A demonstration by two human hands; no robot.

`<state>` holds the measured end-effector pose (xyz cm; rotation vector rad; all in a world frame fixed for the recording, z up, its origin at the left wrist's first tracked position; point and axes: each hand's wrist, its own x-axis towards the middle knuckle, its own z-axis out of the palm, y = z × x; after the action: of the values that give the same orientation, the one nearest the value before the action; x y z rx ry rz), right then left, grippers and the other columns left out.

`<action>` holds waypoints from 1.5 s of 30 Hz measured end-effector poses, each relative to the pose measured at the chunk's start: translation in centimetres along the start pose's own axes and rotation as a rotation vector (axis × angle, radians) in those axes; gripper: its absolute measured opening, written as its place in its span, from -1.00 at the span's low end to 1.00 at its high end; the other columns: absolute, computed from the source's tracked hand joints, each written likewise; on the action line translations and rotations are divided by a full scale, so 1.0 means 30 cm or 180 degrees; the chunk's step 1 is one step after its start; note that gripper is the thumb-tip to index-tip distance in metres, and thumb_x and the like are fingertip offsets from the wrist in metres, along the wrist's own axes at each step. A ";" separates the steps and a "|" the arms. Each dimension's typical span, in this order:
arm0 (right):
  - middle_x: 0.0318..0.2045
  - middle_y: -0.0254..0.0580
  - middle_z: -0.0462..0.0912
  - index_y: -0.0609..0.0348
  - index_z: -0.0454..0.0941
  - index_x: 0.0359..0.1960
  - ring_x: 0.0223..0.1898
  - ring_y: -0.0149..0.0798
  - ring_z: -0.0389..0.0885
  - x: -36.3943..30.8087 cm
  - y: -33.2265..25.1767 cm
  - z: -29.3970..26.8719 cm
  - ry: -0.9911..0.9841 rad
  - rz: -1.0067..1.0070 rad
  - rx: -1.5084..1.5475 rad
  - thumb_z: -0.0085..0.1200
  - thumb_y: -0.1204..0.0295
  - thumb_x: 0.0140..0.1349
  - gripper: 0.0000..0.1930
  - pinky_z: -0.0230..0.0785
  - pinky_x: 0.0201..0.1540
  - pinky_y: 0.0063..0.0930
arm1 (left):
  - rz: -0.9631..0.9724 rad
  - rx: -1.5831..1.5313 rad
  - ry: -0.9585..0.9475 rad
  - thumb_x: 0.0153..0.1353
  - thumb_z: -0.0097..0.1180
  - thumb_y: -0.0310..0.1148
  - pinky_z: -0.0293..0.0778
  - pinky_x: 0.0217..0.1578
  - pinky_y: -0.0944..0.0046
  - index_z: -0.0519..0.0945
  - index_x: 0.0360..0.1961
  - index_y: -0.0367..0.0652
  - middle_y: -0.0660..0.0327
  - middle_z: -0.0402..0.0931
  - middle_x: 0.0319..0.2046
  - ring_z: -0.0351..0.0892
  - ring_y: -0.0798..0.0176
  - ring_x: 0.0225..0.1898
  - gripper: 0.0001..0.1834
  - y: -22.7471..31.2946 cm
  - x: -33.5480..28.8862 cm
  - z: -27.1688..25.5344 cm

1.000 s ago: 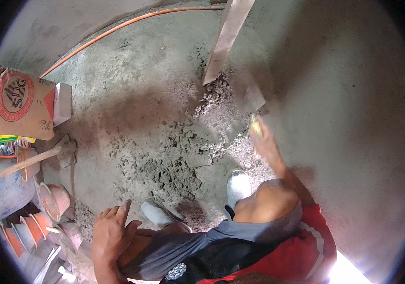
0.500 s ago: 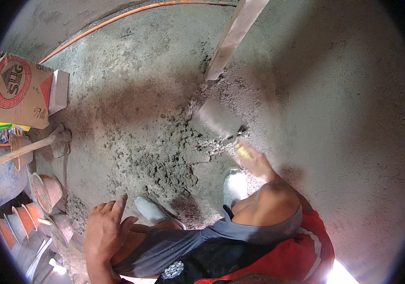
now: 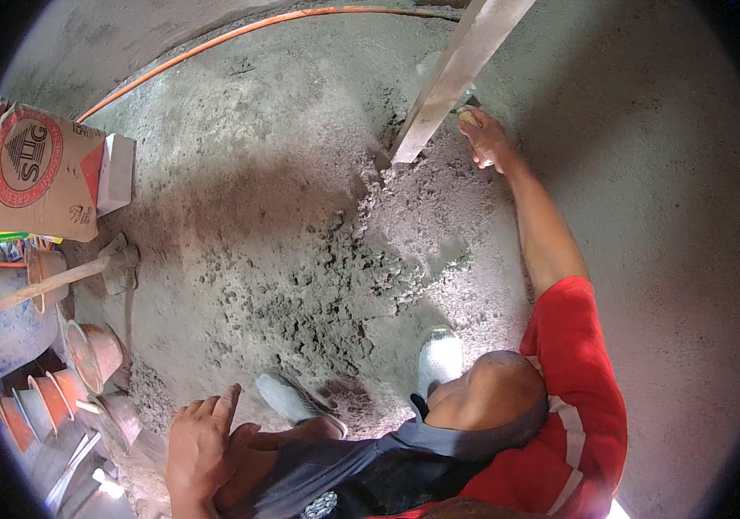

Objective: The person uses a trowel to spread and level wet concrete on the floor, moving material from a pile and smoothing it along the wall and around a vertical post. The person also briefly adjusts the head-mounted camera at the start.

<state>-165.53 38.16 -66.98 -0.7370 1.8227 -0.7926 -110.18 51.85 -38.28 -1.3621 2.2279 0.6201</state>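
My right hand (image 3: 489, 145) is stretched far forward, closed round the pale handle of a trowel (image 3: 469, 118). The trowel's blade is partly hidden behind a wooden post (image 3: 444, 95) beside it. Nearer to me, a patch of loose, crumbly wet mortar (image 3: 327, 290) lies on the rough grey floor (image 3: 647, 303). My left hand (image 3: 201, 441) hangs near my left knee, its fingers extended and nothing in it.
At the left stand a brown paper cement sack (image 3: 41, 173), a pale block (image 3: 115, 173), a wooden-handled hoe (image 3: 50, 284), a blue drum (image 3: 6, 311) and several orange buckets (image 3: 97, 353). An orange hose (image 3: 214, 43) curves along the far side.
My right hand has moved the trowel forward from the mortar patch to beside the wooden post, the arm now extended. My left hand stays near the knee.
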 end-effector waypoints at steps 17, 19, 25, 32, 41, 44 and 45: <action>0.05 0.05 0.70 -0.28 0.19 0.54 -0.08 -0.11 0.71 -0.674 0.270 0.184 0.0047 0.0681 -0.0962 0.23 0.16 0.36 -0.26 0.56 0.01 -0.26 | 0.0152 0.0012 -0.0104 0.16 0.35 -0.15 0.50 -0.07 -0.04 0.54 0.20 -0.25 -0.04 0.65 -0.22 0.62 -0.17 -0.14 -0.37 0.003 0.051 -0.018; 0.07 0.10 0.68 -0.27 0.20 0.54 0.06 -0.07 0.68 -0.813 0.403 0.247 0.0012 -0.0315 -0.1045 0.22 0.23 0.36 -0.27 0.50 0.13 -0.23 | 0.0282 0.0084 -0.0125 0.20 0.31 -0.12 0.49 -0.08 -0.03 0.53 0.21 -0.26 -0.04 0.64 -0.24 0.61 -0.15 -0.16 -0.38 0.005 0.071 -0.024; 0.03 0.09 0.70 -0.23 0.25 0.51 0.05 -0.14 0.69 -1.061 0.444 0.233 0.0111 -0.0212 -0.0511 0.23 0.31 0.34 -0.29 0.51 0.12 -0.26 | 0.0527 -0.0252 -0.0166 0.18 0.36 -0.25 0.53 -0.01 0.00 0.55 0.20 -0.23 -0.06 0.67 -0.14 0.65 -0.15 -0.06 -0.42 0.018 0.136 -0.022; -0.16 -0.24 0.66 -0.06 0.35 0.46 -0.38 -0.45 0.57 -1.101 0.812 0.369 0.0892 -0.0116 0.0317 0.29 0.43 0.29 -0.32 0.44 -0.40 -0.54 | 0.1190 -0.0955 -0.0076 0.26 0.31 -0.26 0.55 -0.04 -0.03 0.55 0.18 -0.25 -0.10 0.66 -0.10 0.65 -0.19 -0.07 -0.49 0.078 0.242 -0.025; -0.08 -0.12 0.69 0.03 0.27 0.50 -0.39 -0.35 0.62 -0.852 0.366 0.235 0.1118 0.0728 0.0928 0.23 0.27 0.34 -0.29 0.56 -0.33 -0.47 | 0.1585 -0.0596 0.1017 0.34 0.25 -0.17 0.49 0.15 -0.03 0.40 0.35 -0.27 -0.24 0.53 0.15 0.53 -0.29 0.18 -0.35 0.249 0.800 -0.105; -0.15 -0.15 0.67 0.04 0.22 0.52 -0.51 -0.40 0.56 -0.786 0.434 0.225 0.0751 0.0308 0.0500 0.20 0.31 0.34 -0.28 0.47 -0.51 -0.49 | 0.1326 -0.1654 0.1095 0.38 0.21 -0.12 0.43 0.26 0.06 0.24 0.45 -0.35 -0.23 0.43 0.31 0.45 -0.19 0.34 -0.23 0.422 1.023 -0.105; -0.18 -0.16 0.66 0.04 0.20 0.53 -0.56 -0.42 0.52 -0.767 0.465 0.217 0.0470 0.0110 0.0345 0.19 0.33 0.34 -0.27 0.42 -0.57 -0.49 | 0.1381 -0.1870 0.1222 0.38 0.20 -0.12 0.41 0.28 0.07 0.22 0.46 -0.37 -0.21 0.42 0.32 0.43 -0.17 0.36 -0.21 0.476 1.107 -0.088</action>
<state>-153.58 63.13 -67.64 -0.5889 1.9017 -0.9362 -136.99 33.01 -53.74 -1.3368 2.8271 1.3484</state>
